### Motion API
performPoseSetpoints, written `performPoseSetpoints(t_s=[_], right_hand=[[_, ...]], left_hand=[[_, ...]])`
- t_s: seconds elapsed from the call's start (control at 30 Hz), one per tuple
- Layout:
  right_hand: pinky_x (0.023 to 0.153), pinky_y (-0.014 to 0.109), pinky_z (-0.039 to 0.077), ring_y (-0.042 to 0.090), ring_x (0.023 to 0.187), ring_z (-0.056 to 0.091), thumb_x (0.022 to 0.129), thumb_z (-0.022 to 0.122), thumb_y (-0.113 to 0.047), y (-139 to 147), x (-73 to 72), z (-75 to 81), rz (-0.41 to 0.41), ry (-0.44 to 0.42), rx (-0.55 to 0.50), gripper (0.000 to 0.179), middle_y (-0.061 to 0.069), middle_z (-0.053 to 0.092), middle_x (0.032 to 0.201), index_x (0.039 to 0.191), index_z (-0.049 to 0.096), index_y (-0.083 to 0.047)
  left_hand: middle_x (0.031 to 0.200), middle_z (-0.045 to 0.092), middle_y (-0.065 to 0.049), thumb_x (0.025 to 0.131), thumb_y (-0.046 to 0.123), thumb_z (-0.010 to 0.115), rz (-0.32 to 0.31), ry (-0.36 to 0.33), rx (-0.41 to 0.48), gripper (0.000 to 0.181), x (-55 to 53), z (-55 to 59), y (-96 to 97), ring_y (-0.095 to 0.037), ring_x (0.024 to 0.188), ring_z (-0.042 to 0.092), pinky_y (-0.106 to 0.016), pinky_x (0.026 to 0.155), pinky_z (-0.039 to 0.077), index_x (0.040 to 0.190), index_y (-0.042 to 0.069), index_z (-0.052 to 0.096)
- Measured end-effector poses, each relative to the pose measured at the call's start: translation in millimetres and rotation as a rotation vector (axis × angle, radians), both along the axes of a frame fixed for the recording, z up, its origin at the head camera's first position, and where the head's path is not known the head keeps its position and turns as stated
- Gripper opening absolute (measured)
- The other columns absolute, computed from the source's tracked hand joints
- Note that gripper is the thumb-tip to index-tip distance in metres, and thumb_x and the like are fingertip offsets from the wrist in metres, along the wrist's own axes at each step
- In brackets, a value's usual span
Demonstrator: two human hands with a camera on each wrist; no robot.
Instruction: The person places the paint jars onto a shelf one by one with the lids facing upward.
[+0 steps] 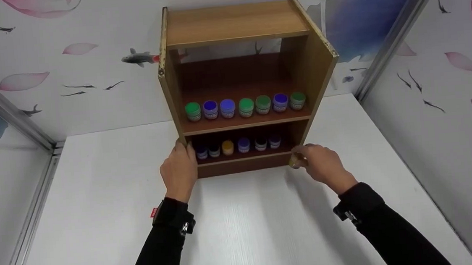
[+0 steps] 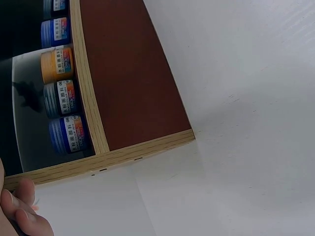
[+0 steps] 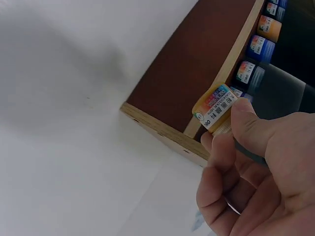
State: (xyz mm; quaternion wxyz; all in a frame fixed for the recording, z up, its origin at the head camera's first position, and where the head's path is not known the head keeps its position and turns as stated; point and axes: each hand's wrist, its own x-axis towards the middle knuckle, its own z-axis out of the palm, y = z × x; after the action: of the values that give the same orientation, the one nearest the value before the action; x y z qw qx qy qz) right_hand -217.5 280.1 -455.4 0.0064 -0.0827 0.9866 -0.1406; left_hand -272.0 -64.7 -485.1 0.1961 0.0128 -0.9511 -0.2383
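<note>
A small wooden shelf unit stands on the white table against the back wall. My left hand grips the lower left side panel, fingers on its outer face. Between thumb and fingers, my right hand pinches a yellow paint jar with a printed label. That jar is tilted, close in front of the lower compartment's right end. Along the lower compartment is a row of several paint jars, mostly blue and dark, with one orange-yellow jar among them.
Green and blue jars line the middle shelf above. The top board holds nothing. White panels printed with fish and petals enclose the table at the back and sides, joined by metal corner posts.
</note>
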Motion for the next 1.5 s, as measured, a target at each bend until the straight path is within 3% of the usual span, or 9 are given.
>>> performPoseSetpoints(t_s=[0.3, 0.43, 0.57, 0.8, 1.07, 1.17, 1.5], right_hand=[[0.060, 0.048, 0.054, 0.036, 0.079, 0.069, 0.086, 0.073, -0.010, -10.1, -12.6, 6.1, 0.000, 0.174, 0.038, 0.029, 0.015, 0.071, 0.099, 0.116, 0.069, -0.011], [0.057, 0.049, 0.054, 0.037, 0.074, 0.068, 0.087, 0.072, -0.012, -12.4, -20.0, 5.7, 0.002, 0.244, 0.091, 0.028, 0.016, 0.071, 0.098, 0.115, 0.069, -0.012], [0.055, 0.050, 0.053, 0.038, 0.071, 0.068, 0.088, 0.066, -0.003, -15.1, -26.9, 4.1, 0.003, 0.284, 0.169, 0.028, 0.017, 0.071, 0.096, 0.114, 0.070, -0.013], [0.057, 0.051, 0.054, 0.039, 0.076, 0.068, 0.086, 0.063, 0.005, -20.8, -35.0, -2.8, -0.028, 0.254, 0.216, 0.036, 0.018, 0.071, 0.094, 0.116, 0.071, -0.014], [0.058, 0.053, 0.054, 0.040, 0.075, 0.069, 0.083, 0.063, 0.008, -24.2, -44.2, -7.7, -0.062, 0.221, 0.231, 0.037, 0.017, 0.072, 0.091, 0.112, 0.071, -0.014], [0.059, 0.053, 0.054, 0.040, 0.076, 0.069, 0.083, 0.062, 0.007, -24.4, -47.0, -9.4, -0.070, 0.196, 0.237, 0.037, 0.017, 0.072, 0.090, 0.113, 0.071, -0.014], [0.056, 0.052, 0.053, 0.039, 0.071, 0.068, 0.089, 0.063, -0.003, -26.1, -54.5, -11.5, -0.070, 0.186, 0.257, 0.012, 0.017, 0.069, 0.080, 0.098, 0.068, -0.009]], left_hand=[[0.083, 0.070, -0.017, 0.103, 0.033, 0.041, 0.000, -0.006, 0.001, 0.041, 0.1, 1.0, -0.1, -0.032, 0.063, 0.068, -0.045, 0.050, 0.050, 0.107, -0.002, 0.062], [0.084, 0.071, -0.017, 0.103, 0.033, 0.041, -0.002, -0.006, 0.006, 0.042, 0.4, 1.3, 0.4, -0.031, 0.062, 0.068, -0.044, 0.050, 0.050, 0.110, -0.003, 0.062], [0.081, 0.070, -0.016, 0.103, 0.033, 0.041, -0.003, -0.002, 0.007, 0.041, 0.2, 0.7, 0.7, -0.030, 0.061, 0.067, -0.044, 0.049, 0.049, 0.108, -0.002, 0.062], [0.077, 0.070, -0.016, 0.103, 0.032, 0.043, -0.014, 0.054, 0.004, 0.041, 0.5, -0.4, 0.7, -0.032, 0.056, 0.065, -0.044, 0.046, 0.048, 0.102, -0.002, 0.064], [0.068, 0.065, -0.014, 0.103, 0.032, 0.044, -0.004, 0.059, -0.010, 0.039, 0.7, -1.8, 0.5, -0.024, 0.047, 0.056, -0.040, 0.042, 0.042, 0.090, 0.000, 0.063], [0.068, 0.065, -0.014, 0.103, 0.031, 0.044, -0.005, 0.060, -0.008, 0.039, 0.6, -2.9, 0.4, -0.022, 0.047, 0.055, -0.038, 0.041, 0.040, 0.092, -0.001, 0.063], [0.074, 0.068, -0.015, 0.103, 0.031, 0.043, -0.007, 0.057, 0.000, 0.039, 0.0, -1.2, 0.1, -0.026, 0.050, 0.060, -0.041, 0.043, 0.045, 0.100, -0.003, 0.064]])
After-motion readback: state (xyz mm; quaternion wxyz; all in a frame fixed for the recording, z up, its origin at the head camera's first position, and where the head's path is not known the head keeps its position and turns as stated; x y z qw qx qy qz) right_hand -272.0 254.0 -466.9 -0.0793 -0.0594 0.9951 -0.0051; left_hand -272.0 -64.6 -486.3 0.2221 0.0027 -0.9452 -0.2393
